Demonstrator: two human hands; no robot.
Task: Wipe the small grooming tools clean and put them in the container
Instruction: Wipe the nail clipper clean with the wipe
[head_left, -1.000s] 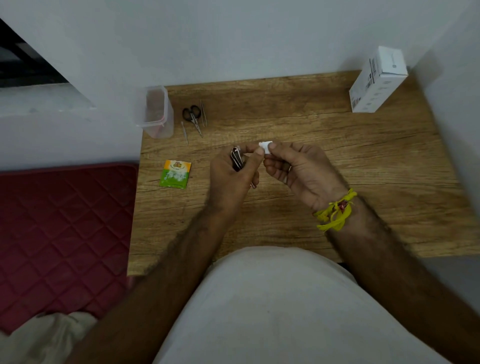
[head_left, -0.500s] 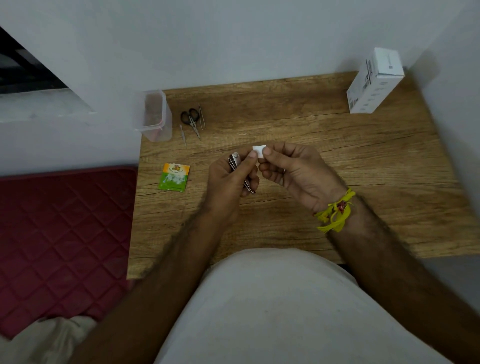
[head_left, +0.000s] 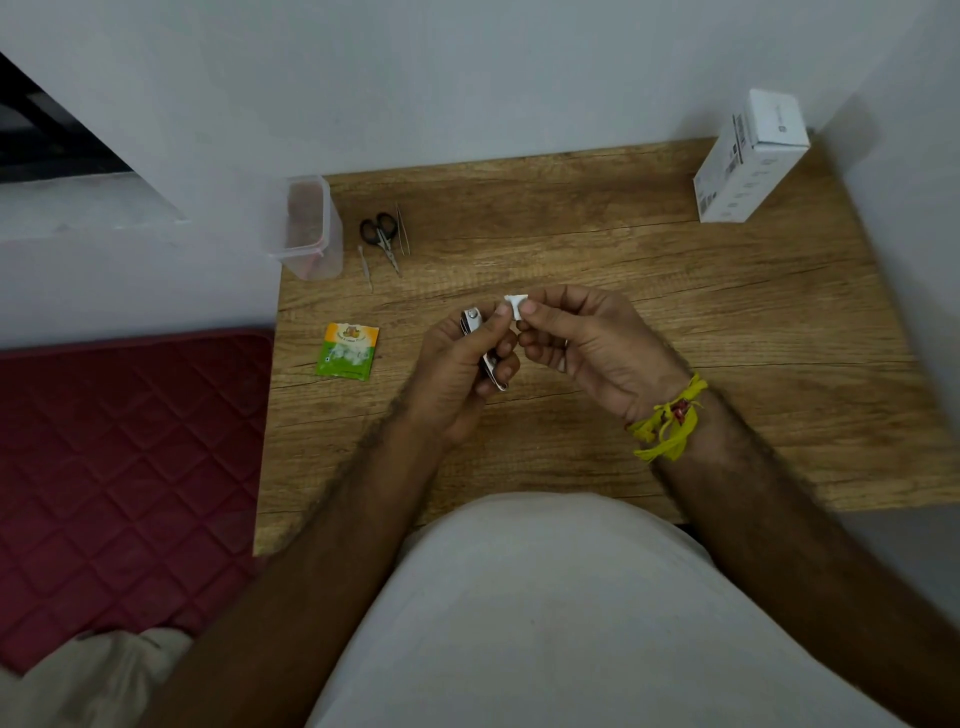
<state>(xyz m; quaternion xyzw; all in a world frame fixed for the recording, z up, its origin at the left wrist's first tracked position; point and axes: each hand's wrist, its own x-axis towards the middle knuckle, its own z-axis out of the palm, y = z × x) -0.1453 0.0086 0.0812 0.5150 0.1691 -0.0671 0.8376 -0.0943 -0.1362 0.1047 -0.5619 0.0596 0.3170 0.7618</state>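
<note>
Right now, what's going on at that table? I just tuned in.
A person is cleaning grooming tools. The left hand grips a metal nail clipper above the wooden table, while the right hand pinches a small white wipe beside it. Small scissors and thin metal tools lie on the table next to the clear plastic container. A green sachet lies nearby.

I see the container at the counter's far left corner, against the wall. Just right of it lie the scissors, a thin pick on their left and tweezers on their right. Nearer me, by the left edge, lies a sachet. A box stands at the far right corner. My left hand and right hand meet above the counter's middle, the wipe between them. A mattress lies left of the counter.
</note>
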